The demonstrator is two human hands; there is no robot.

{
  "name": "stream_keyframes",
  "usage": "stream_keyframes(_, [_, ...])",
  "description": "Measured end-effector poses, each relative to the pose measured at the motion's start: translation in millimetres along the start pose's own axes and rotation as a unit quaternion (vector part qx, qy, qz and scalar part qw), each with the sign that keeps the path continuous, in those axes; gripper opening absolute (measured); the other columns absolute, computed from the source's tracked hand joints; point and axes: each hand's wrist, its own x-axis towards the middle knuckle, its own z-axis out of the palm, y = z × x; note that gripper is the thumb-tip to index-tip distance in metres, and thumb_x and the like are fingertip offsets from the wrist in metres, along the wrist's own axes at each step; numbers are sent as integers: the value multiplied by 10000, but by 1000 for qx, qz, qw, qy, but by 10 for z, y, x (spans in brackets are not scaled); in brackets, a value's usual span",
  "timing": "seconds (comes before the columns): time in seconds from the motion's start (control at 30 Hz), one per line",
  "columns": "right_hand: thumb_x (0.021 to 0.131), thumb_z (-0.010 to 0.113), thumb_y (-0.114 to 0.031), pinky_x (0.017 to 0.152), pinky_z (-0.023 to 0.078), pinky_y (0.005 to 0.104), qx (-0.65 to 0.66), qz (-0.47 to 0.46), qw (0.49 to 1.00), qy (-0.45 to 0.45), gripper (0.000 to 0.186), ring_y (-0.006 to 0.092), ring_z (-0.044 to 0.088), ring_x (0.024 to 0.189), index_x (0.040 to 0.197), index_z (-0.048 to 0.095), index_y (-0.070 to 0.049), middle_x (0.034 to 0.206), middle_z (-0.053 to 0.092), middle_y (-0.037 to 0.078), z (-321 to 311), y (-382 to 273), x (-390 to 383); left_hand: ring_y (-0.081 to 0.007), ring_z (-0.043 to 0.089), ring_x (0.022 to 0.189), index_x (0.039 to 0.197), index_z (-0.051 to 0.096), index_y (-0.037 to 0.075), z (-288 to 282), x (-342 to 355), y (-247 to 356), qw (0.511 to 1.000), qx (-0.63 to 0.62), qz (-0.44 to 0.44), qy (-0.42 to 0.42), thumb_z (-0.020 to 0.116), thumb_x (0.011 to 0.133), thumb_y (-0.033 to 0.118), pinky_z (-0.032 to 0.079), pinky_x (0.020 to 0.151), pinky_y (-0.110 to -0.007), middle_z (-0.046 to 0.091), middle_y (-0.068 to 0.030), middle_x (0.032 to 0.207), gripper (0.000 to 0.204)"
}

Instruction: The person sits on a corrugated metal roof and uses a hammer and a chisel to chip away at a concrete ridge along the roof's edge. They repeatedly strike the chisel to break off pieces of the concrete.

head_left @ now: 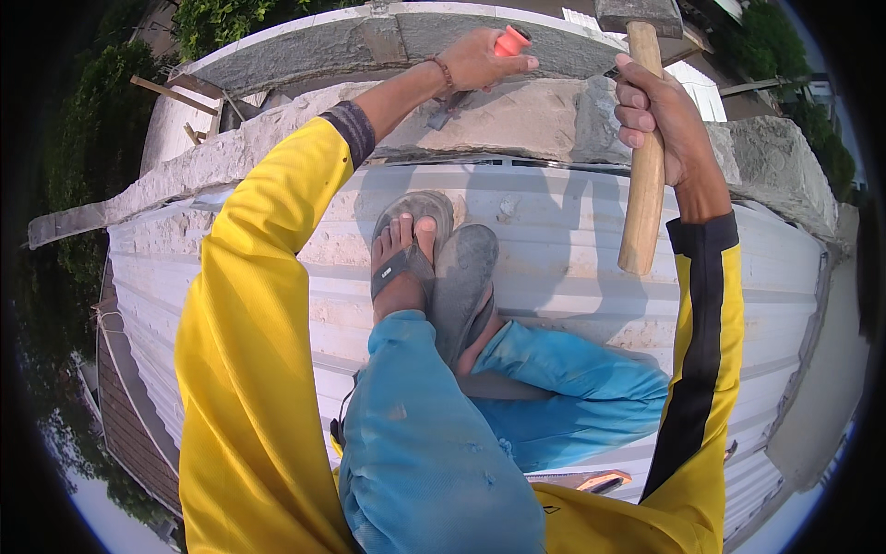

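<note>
My left hand is closed around a chisel with a red-orange grip and a dark top end. Its flat metal blade slants down to the rough top of the concrete ledge, partly hidden by my fingers. On the other side my right hand grips a hammer by its wooden handle, close below the head. The grey hammer head is raised above the ledge, apart from the chisel, and the handle's end hangs down over the roof.
White corrugated roofing sheets lie under my sandalled feet and bent legs, with crumbs of debris on them. Beyond the ledge runs a grey rendered wall. A tool with an orange handle lies beside my hip. Trees and lower roofs show past the edges.
</note>
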Motion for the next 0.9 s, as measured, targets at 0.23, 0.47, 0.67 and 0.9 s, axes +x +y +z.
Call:
stream_keyframes(0.23, [967,590,-149,353,364,205,-68,128,987,-62,164,8,386,439,998,448,-72,640,429,-56,153,142,113,-110,545,480,831,630,41,109,79,-15,999,14,20,-29,719,870,433,445,465,-296,545,-17,551,404])
stream_keyframes(0.47, [979,583,-154,355,361,213,42,42,998,-12,152,23,391,434,969,440,-100,617,435,-49,194,165,-131,-96,547,545,844,597,63,10,-59,-44,1000,17,4,-6,716,868,458,446,494,-269,540,-8,626,414])
stream_keyframes(0.67, [1020,492,-126,396,395,227,159,-84,983,-29,137,29,392,447,900,428,-104,591,386,-55,-241,-412,177,-125,561,532,837,594,45,123,27,-26,1000,4,2,-16,734,841,482,469,510,-289,558,-29,631,458])
stream_keyframes(0.9, [968,601,-151,343,349,206,-191,229,952,-64,185,16,377,427,985,420,-122,626,401,-69,277,84,90,-132,560,520,926,632,13,50,-116,-300,997,4,1,-73,740,852,391,480,512,-287,592,-54,643,400])
